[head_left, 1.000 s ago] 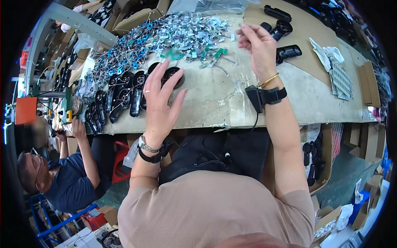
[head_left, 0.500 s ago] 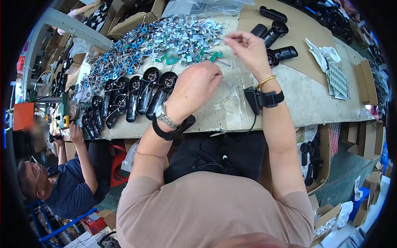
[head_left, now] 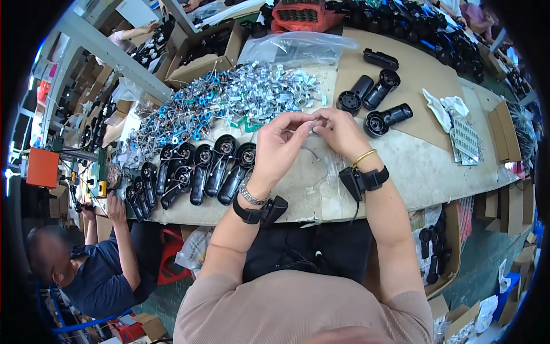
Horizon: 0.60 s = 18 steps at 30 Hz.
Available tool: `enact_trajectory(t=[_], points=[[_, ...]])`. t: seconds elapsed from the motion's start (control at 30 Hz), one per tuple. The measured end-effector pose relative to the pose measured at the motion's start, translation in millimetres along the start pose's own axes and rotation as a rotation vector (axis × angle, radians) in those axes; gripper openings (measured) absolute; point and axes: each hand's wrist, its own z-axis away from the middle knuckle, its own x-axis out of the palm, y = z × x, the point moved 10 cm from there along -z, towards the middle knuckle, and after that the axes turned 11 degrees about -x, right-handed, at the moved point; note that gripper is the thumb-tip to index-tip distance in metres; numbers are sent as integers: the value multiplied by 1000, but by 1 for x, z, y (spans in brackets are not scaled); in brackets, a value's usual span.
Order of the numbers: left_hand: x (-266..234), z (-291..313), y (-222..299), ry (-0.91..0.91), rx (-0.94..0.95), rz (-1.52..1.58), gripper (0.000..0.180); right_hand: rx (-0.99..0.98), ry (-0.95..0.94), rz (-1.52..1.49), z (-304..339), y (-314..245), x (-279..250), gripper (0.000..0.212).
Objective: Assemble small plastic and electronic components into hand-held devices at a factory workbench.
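Observation:
My left hand and my right hand meet above the bench, fingertips pinched together. Between them shows a tiny pale piece, too small to name. A thin grey wire hangs or lies just below the fingers. Beyond my left hand spreads a pile of small silvery metal parts with some green boards. Left of that is a heap of blue ring-shaped parts with wires. Black plastic housings with round ends stand in a row left of my left wrist.
Several more black housings lie on cardboard at the far right. White gloves rest by a sheet of small parts. An open carton stands at the back left. A co-worker sits at my left.
My right hand has come in toward my left, and the fingertips now meet. My left hand has opened out from a curled shape into a pinch. The whole view has tilted up.

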Motion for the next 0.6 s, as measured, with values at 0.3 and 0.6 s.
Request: enact_trajectory(t=[0.3,0.6], points=[[-22,-10,-6,219,179,-46,31,-239,371,-404,-7,-23,-30,18],[-17,-10,-21,101,-68,119,26,-101,375,-801,-5,-9,-25,21]])
